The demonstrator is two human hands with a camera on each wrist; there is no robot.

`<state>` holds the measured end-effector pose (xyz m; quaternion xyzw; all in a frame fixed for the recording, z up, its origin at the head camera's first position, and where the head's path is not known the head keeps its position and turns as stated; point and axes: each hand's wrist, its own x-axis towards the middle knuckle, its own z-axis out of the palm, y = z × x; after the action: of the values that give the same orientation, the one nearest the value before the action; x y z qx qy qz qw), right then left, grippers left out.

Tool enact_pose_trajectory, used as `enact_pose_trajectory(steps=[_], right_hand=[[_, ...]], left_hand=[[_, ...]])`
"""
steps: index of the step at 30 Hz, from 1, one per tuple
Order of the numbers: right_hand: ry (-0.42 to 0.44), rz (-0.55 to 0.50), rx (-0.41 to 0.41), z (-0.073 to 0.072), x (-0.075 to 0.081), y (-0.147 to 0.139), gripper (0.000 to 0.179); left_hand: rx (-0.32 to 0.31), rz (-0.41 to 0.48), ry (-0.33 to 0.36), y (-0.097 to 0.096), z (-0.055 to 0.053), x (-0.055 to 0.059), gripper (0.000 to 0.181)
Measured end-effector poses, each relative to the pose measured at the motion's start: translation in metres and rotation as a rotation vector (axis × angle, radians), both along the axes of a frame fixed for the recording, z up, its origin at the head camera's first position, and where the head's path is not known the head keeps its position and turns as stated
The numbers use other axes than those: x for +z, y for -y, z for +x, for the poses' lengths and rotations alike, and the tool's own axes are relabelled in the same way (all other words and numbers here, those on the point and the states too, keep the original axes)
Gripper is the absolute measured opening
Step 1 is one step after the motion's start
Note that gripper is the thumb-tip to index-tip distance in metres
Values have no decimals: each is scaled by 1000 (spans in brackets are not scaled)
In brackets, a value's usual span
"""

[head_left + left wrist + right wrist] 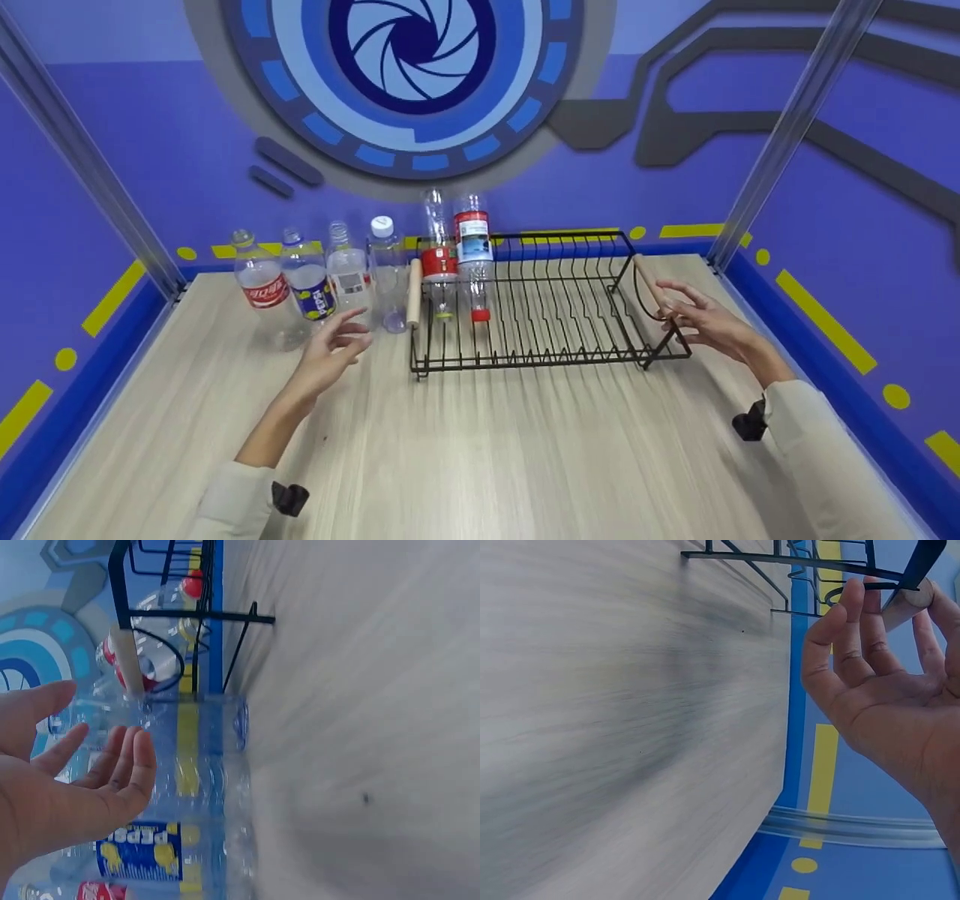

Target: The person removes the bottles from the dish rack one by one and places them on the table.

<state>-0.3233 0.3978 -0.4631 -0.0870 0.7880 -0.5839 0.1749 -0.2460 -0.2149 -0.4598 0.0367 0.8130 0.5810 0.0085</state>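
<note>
A blue-purple wall (pixel 600 172) with a big round pattern rises behind a pale wooden table (pixel 480 457). On the table stands a black wire rack (pixel 525 365), with two plastic bottles in its left part, caps down: one with a red label (pixel 439 262), the other with a red, white and blue label (pixel 473 236). Left of the rack four more stand upright in a row: the cola bottle (pixel 267 289), the Pepsi bottle (pixel 307 276), a bottle with a pale label (pixel 349 279) and a plain clear bottle (pixel 388 277). The left hand (pixel 330 354) is empty, fingers loosely bent, in front of that row. The right hand (pixel 701 322) touches the rack's right wooden handle (pixel 646 276); whether it grips it firmly, one cannot tell. A white cap (pixel 382 226) tops the plain clear bottle.
</note>
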Motion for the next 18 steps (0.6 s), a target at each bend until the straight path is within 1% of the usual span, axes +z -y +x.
enact_pose_trajectory(steps=[3,5,8,10,12,15,18], right_hand=[[3,3,-15,1,1,-1,55],[2,7,-14,2,1,-2,55],[-4,19,-3,3,0,-2,56],[-9,30,1,4,0,-2,56],[-13,39,-1,4,1,-1,57],[-16,45,-12,4,1,0,56],[-20,40,-6,2,0,3,57]], left_hand=[[-62,20,-16,-15,-7,-1,57],[-117,25,-11,-23,-10,-3,61],[-199,26,1,-30,-13,-9,65],[-234,23,10,-32,-14,-12,66],[-259,25,10,-34,-16,-15,67],[-280,27,8,-35,-20,-18,66],[-292,53,13,-35,-23,-21,65]])
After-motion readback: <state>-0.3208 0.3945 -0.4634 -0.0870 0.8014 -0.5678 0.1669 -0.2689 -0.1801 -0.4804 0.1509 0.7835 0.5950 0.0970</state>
